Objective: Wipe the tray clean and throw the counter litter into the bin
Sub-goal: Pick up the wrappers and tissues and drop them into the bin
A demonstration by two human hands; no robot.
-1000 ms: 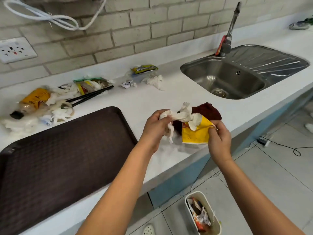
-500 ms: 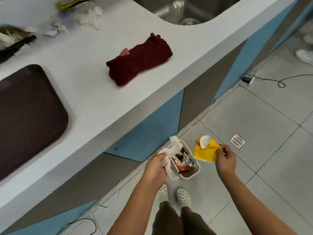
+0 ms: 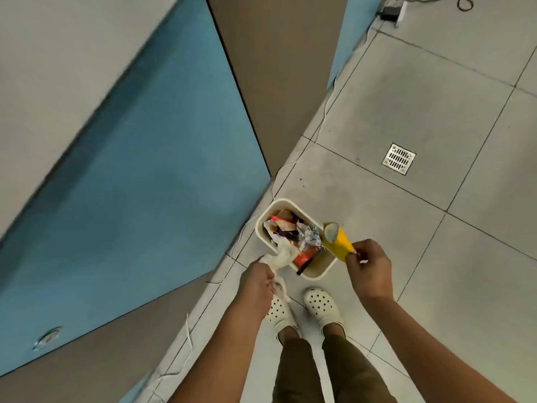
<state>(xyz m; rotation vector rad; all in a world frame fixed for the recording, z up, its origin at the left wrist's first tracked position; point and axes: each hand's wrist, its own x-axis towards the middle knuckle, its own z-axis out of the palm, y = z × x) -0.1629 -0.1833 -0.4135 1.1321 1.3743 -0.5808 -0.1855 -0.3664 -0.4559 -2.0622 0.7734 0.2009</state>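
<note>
- Cream plastic bin stands on the grey tiled floor, just ahead of two perforated clogs, already holding crumpled wrappers and foil
- The left hand is curled tight around a wad of white tissue, which hangs over the bin's near-left rim
- The right hand pinches a yellow packet by its end between thumb and fingertips, over the bin's right rim
- A floor drain lies well apart
</note>
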